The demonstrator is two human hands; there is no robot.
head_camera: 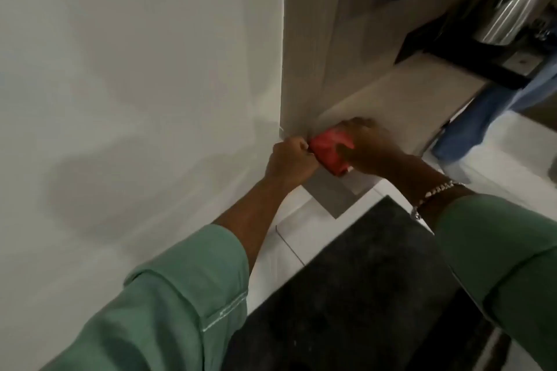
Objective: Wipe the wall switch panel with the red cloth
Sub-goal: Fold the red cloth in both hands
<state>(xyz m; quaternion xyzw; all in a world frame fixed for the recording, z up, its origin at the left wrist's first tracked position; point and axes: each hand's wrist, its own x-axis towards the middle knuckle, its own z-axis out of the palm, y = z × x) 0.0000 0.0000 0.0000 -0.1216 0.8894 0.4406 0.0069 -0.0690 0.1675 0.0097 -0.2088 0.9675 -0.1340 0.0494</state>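
Head view: both hands bunch red cloth, no writing legible

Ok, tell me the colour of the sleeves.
Light green sleeves, clearest in the head view, the only one.

Two hands, left hand, right hand, one red cloth, one bracelet, one dark mat
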